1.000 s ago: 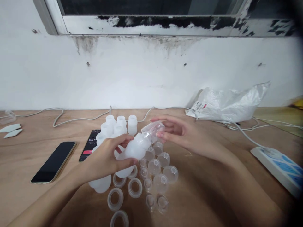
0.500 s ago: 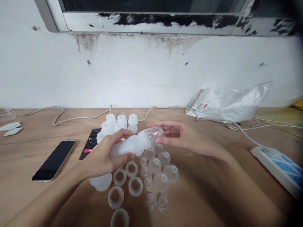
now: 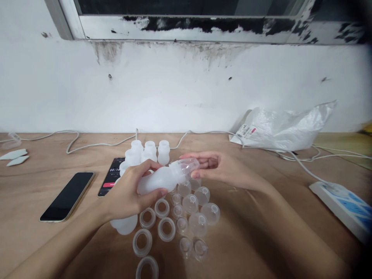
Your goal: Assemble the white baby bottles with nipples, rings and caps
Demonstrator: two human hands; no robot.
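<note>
My left hand [image 3: 132, 192] is wrapped round the body of a milky white baby bottle [image 3: 157, 180], held tilted above the table with its top to the right. A clear dome cap [image 3: 189, 166] covers the bottle's top end. Thumb and fingers of my right hand [image 3: 213, 167] close on that cap from the right. Below the bottle lie several translucent rings [image 3: 159, 229], clear nipples [image 3: 182, 224] and round dome caps [image 3: 198, 225]. Several white bottles [image 3: 164, 152] stand behind my left hand, which partly hides them.
A dark phone [image 3: 67, 197] lies at left; another phone [image 3: 113, 176] showing a timer is partly covered by the bottles. A plastic bag [image 3: 279, 128] rests against the wall. At right is a power strip [image 3: 343, 205], and a white cable [image 3: 209, 131] runs along the back.
My right fingers have shifted slightly on the clear cap, which sits a little closer over the bottle's top. My left hand keeps its hold on the bottle.
</note>
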